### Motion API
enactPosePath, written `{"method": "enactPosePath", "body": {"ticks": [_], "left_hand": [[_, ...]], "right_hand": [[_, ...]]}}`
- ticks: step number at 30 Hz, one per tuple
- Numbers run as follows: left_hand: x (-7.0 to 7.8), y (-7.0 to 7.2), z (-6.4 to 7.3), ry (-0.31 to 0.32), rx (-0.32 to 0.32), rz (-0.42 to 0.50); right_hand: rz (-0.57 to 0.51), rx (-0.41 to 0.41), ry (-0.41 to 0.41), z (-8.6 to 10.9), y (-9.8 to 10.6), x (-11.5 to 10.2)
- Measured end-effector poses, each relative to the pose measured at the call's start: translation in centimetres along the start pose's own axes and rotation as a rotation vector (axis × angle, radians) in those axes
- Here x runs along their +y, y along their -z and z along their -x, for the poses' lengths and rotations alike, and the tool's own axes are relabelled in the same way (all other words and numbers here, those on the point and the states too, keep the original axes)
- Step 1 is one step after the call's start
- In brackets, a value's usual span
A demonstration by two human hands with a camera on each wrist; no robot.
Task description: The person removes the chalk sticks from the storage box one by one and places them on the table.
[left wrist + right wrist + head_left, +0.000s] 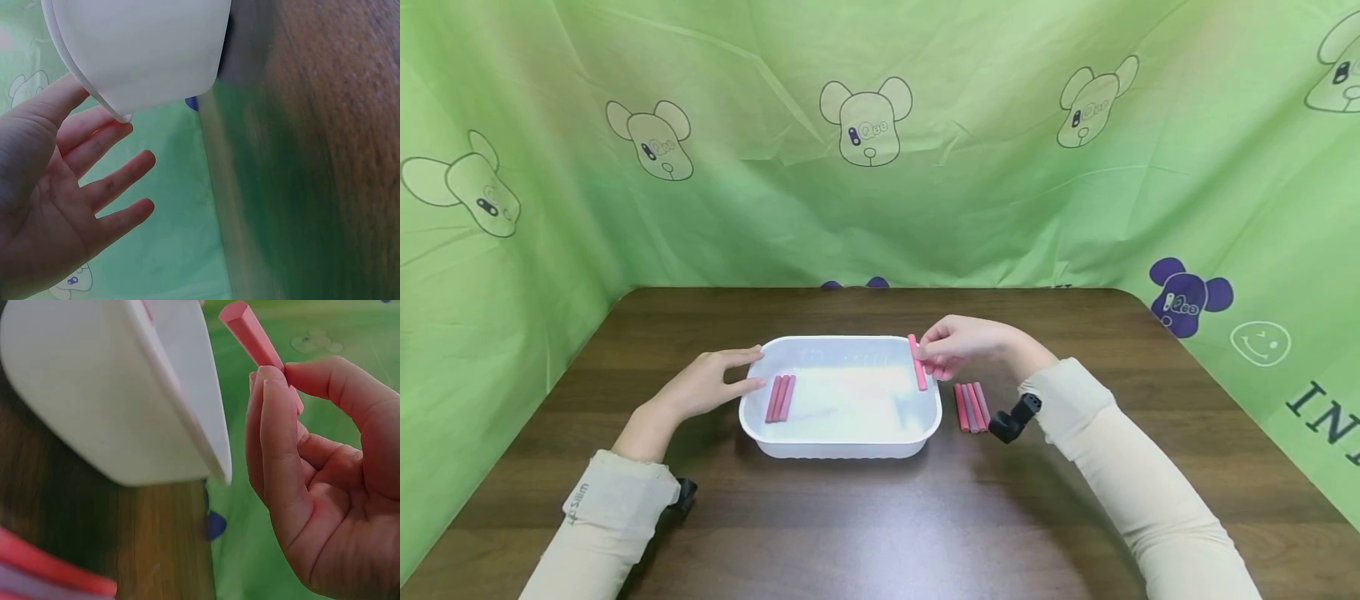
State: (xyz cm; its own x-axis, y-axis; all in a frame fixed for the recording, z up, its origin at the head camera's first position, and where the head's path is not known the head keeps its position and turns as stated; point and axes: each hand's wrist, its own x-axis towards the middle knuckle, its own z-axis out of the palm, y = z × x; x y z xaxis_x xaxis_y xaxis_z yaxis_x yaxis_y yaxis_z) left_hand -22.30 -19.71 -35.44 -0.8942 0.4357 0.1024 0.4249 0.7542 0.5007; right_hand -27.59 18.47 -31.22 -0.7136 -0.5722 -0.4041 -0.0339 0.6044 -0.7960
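A white plastic tray stands on the table. My left hand touches its left rim with fairly straight fingers; in the left wrist view the hand has its thumb and first fingers at the rim and the other fingers spread. Above the tray's right rim, my right hand pinches a pink-red stick between thumb and fingertips. The stick shows a flat, faceted end in the right wrist view. Three pink sticks lie side by side inside the tray on the left.
Several pink and mauve sticks lie in a row on the table, right of the tray. The brown wooden table extends in front. A green cloth with bear prints hangs behind and at both sides.
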Motion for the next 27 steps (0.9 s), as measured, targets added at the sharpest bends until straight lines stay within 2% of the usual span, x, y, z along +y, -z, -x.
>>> {"method": "enactPosePath", "body": {"ticks": [7,15,27], "left_hand": [[0.0,-0.1,0.0,-0.006,0.004,0.007],[0.1,-0.1,0.1,-0.005,0.011,0.009],[0.1,0.0,0.2,-0.013,0.013,0.010]], "right_hand": [[-0.073,0.028,0.002,1.9,1.2,1.7],[-0.080,0.068,-0.021,3.6,2.3,4.2],[-0.103,0.067,-0.079,5.1,2.4,8.1]]}}
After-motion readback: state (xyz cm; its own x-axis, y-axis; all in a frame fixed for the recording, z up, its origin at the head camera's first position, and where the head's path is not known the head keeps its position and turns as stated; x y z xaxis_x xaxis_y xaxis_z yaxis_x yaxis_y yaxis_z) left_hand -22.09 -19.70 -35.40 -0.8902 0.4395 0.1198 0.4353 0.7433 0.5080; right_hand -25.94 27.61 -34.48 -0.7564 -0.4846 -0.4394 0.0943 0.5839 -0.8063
